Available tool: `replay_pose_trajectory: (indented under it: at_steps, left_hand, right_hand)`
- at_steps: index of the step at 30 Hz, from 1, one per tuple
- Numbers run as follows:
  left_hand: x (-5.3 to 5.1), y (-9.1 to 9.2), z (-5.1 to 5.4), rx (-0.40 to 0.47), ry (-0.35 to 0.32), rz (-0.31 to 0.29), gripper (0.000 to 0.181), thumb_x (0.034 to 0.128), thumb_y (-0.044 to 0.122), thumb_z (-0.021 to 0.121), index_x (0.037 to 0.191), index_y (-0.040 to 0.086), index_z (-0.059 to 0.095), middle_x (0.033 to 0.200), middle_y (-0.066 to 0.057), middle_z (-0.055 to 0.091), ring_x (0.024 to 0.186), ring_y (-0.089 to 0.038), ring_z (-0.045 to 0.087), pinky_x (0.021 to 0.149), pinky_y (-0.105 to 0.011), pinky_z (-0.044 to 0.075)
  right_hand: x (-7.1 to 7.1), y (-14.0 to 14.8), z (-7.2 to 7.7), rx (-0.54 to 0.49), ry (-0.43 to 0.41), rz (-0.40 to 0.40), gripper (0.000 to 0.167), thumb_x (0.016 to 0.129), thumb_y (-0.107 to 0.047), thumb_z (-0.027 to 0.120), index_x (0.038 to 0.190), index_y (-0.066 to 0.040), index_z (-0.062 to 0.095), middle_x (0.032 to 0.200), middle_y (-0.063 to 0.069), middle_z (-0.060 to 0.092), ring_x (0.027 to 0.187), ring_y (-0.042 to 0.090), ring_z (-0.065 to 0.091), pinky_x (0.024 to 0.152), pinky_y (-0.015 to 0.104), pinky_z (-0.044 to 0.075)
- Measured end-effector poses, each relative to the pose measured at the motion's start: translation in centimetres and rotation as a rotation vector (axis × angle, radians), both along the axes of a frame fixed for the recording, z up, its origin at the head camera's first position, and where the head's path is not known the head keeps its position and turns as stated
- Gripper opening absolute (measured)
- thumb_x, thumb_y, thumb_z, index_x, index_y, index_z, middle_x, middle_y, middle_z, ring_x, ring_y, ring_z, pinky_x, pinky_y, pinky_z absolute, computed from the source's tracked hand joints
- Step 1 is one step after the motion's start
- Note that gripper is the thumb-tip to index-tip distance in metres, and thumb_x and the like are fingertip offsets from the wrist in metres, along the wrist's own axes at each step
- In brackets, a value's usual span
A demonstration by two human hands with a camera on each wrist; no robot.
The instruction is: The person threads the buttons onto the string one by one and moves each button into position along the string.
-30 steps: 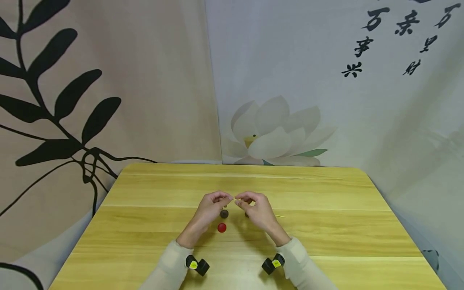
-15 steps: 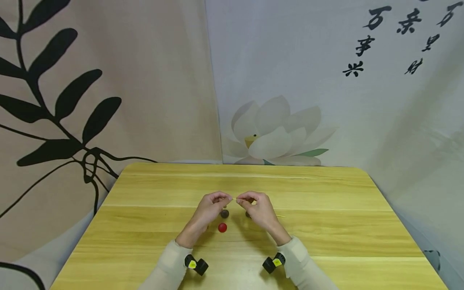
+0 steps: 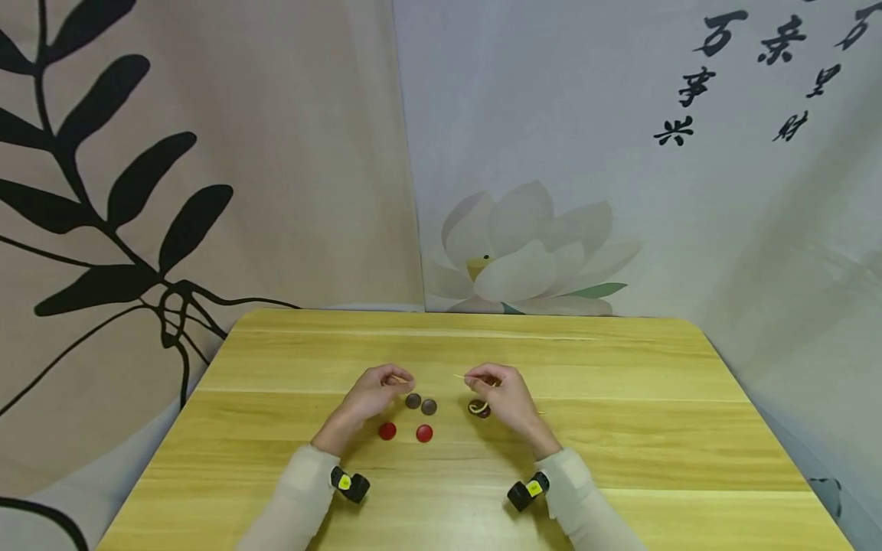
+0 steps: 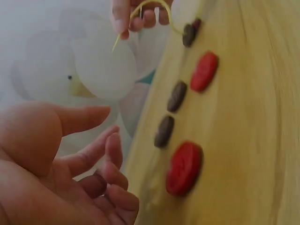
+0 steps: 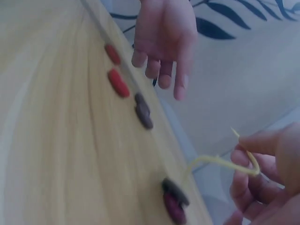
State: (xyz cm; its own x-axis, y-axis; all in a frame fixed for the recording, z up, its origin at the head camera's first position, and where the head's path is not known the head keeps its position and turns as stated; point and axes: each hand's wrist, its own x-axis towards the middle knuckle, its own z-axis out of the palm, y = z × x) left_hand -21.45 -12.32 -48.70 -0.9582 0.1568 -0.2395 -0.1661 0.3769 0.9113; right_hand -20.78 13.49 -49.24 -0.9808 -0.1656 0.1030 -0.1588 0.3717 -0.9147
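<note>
My right hand (image 3: 506, 394) pinches a yellow cord (image 5: 215, 160) near its tip, and a short end sticks out past the fingertips. The cord droops to a brown button (image 5: 176, 191) and a dark red button (image 5: 174, 208), which lie together on the table and seem threaded on it. To the left hovers my left hand (image 3: 375, 392), thumb and fingers apart, holding nothing. Just below and right of it are two brown buttons (image 3: 413, 400) (image 3: 429, 406). Nearer the front lie two red buttons (image 3: 387, 431) (image 3: 424, 434), apart from each other.
Everything lies on a light wooden table (image 3: 276, 474). Behind the table hangs a printed cloth (image 3: 331, 153) with leaves, a lotus and black characters. Each wrist wears a small black camera (image 3: 351, 484). A bit of cord shows beyond the right wrist.
My left hand has let go of the cord and moved left, uncovering one more brown and one more red button. My right hand has shifted slightly right, still pinching the cord.
</note>
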Motion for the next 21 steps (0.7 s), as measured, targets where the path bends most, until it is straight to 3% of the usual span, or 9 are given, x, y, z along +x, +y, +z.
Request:
replay_pose_trajectory:
  at_steps: [4,8,11,15,21]
  left_hand:
    - [-0.2,-0.4,-0.5,-0.033,0.013,-0.031,0.022,0.0941,0.018,0.067,0.112,0.006,0.067,0.095,-0.007,0.061,0.086,-0.022,0.056,0.073,-0.031,0.045]
    - [-0.3,-0.6,-0.9,-0.069,0.026,-0.054,0.022,0.0936,0.017,0.068,0.112,0.006,0.067,0.096,-0.007,0.062,0.091,-0.023,0.057,0.078,-0.033,0.045]
    - [-0.5,-0.7,-1.0,-0.112,0.021,-0.079,0.022,0.0927,0.018,0.069,0.111,0.008,0.067,0.096,-0.006,0.061,0.091,-0.022,0.055,0.077,-0.034,0.044]
    - [-0.6,-0.8,-1.0,-0.155,0.009,-0.111,0.022,0.0924,0.020,0.069,0.110,0.008,0.067,0.097,-0.006,0.058,0.090,-0.021,0.052,0.074,-0.033,0.042]
    - [-0.5,-0.8,-1.0,-0.185,0.027,-0.167,0.018,0.0937,0.018,0.068,0.109,0.008,0.066,0.087,-0.006,0.053,0.077,-0.020,0.047,0.066,-0.032,0.038]
  right_hand:
    - [-0.5,0.4,-0.8,-0.018,-0.048,-0.006,0.012,0.093,-0.009,0.068,0.100,-0.001,0.074,0.092,0.015,0.071,0.080,0.018,0.060,0.068,0.022,0.045]
    - [-0.4,0.6,-0.4,-0.010,-0.070,-0.006,0.012,0.093,-0.004,0.065,0.100,0.003,0.073,0.095,0.017,0.071,0.083,0.021,0.060,0.072,0.025,0.046]
    - [-0.9,1.1,-1.2,0.008,-0.052,0.007,0.013,0.094,-0.004,0.065,0.100,0.004,0.072,0.094,0.014,0.070,0.081,0.017,0.059,0.069,0.027,0.046]
    - [-1.9,2.1,-3.1,0.000,-0.055,0.033,0.013,0.094,-0.011,0.066,0.100,-0.003,0.074,0.094,0.008,0.071,0.081,0.015,0.060,0.070,0.029,0.048]
    - [-2.0,2.8,-3.6,-0.006,-0.103,0.050,0.012,0.095,-0.010,0.064,0.099,-0.009,0.075,0.096,0.002,0.072,0.087,0.016,0.063,0.077,0.031,0.050]
